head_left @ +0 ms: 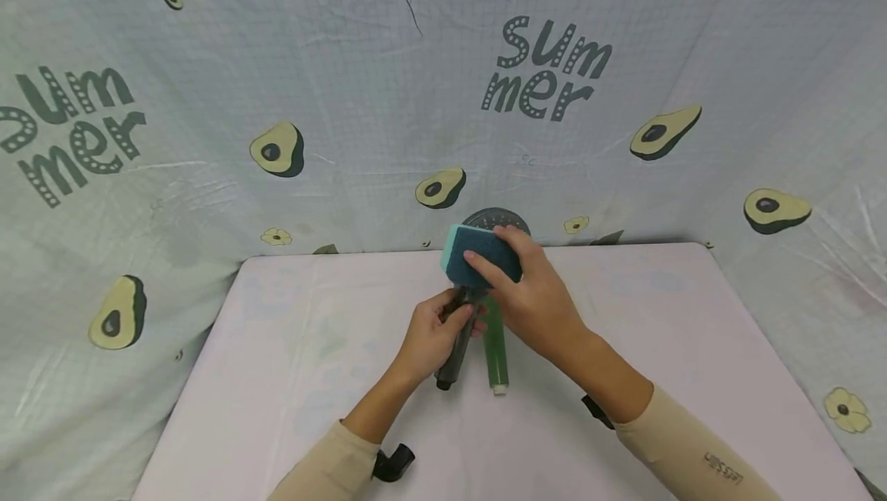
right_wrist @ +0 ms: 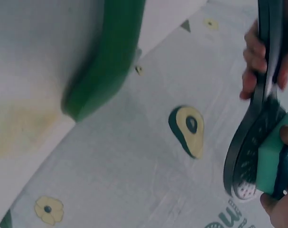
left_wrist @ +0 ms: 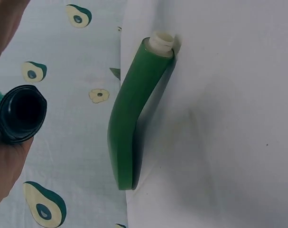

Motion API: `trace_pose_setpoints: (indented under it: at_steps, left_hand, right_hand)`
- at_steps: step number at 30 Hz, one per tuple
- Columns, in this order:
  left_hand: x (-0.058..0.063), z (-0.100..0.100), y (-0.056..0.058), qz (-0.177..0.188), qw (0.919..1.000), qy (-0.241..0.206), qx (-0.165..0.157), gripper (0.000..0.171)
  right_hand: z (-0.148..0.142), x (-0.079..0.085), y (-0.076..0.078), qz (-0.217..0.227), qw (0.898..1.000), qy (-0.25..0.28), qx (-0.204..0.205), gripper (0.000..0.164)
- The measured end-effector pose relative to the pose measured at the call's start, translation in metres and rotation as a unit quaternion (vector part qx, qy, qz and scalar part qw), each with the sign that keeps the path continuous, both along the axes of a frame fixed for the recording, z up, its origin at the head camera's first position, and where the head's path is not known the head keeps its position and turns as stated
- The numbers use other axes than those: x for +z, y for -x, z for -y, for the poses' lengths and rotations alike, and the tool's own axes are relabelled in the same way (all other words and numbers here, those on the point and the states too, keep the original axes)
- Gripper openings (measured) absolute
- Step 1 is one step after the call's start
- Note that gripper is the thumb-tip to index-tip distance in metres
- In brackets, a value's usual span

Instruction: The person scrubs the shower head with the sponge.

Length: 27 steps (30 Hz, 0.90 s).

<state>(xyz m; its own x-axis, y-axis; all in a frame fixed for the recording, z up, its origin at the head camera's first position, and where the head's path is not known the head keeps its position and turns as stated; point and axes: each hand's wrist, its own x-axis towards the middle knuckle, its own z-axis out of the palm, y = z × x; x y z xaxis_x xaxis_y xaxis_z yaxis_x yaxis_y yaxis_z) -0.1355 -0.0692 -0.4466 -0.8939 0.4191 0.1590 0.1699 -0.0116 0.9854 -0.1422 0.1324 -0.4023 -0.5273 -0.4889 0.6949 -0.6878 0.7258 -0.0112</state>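
Note:
My left hand (head_left: 431, 335) grips the dark handle of a hand-held shower head (head_left: 453, 355), raised over the table with its round spray face upward. In my right hand (head_left: 543, 297) is a two-layer sponge (head_left: 478, 251), dark blue on one side and light teal on the other. The right wrist view shows the sponge's teal side (right_wrist: 269, 161) against the perforated face of the shower head (right_wrist: 246, 164). A bent green piece with a white threaded end (left_wrist: 134, 104) lies on the table, beside the dark handle in the head view.
The pale table (head_left: 305, 332) reaches back to a hanging cloth (head_left: 346, 101) printed with avocados, flowers and lettering. Black wrist-worn pieces (head_left: 393, 462) show at both forearms, near the beige sleeves (head_left: 329, 466).

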Motion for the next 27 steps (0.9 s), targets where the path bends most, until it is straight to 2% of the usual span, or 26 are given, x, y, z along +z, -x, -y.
trace_pose_setpoints:
  at_steps: [3, 7, 10, 13, 19, 24, 27]
  left_hand:
    - [0.000, -0.001, -0.001, -0.004, 0.9997, -0.013, -0.019, 0.035]
    - [0.001, -0.002, -0.001, 0.001, 0.9995, -0.019, -0.025, 0.034]
    - [0.002, -0.003, -0.002, 0.007, 0.9993, -0.023, -0.030, 0.034]
    - [0.002, -0.003, -0.002, 0.010, 0.9990, -0.028, -0.033, 0.034]
    - [0.000, -0.003, -0.001, 0.030, 0.9988, -0.032, -0.022, 0.035]
    - [0.001, -0.003, 0.001, 0.024, 0.9996, -0.017, -0.002, 0.034]
    - [0.001, -0.004, 0.001, 0.021, 0.9997, -0.016, 0.004, 0.033]
  right_hand:
    - [-0.008, 0.012, 0.008, 0.001, 1.000, 0.008, -0.027, 0.077]
    - [-0.016, 0.024, 0.014, 0.009, 0.998, 0.034, -0.060, 0.070]
    - [-0.017, 0.028, 0.015, 0.015, 0.996, 0.049, -0.069, 0.069]
    - [-0.014, 0.024, 0.012, 0.021, 0.998, 0.032, -0.057, 0.069]
    - [-0.006, 0.004, 0.004, 0.022, 1.000, -0.010, -0.016, 0.073]
    - [-0.004, -0.006, -0.006, 0.037, 0.999, -0.028, 0.014, 0.077]
    - [-0.005, -0.006, -0.009, 0.047, 0.998, -0.043, 0.018, 0.076]
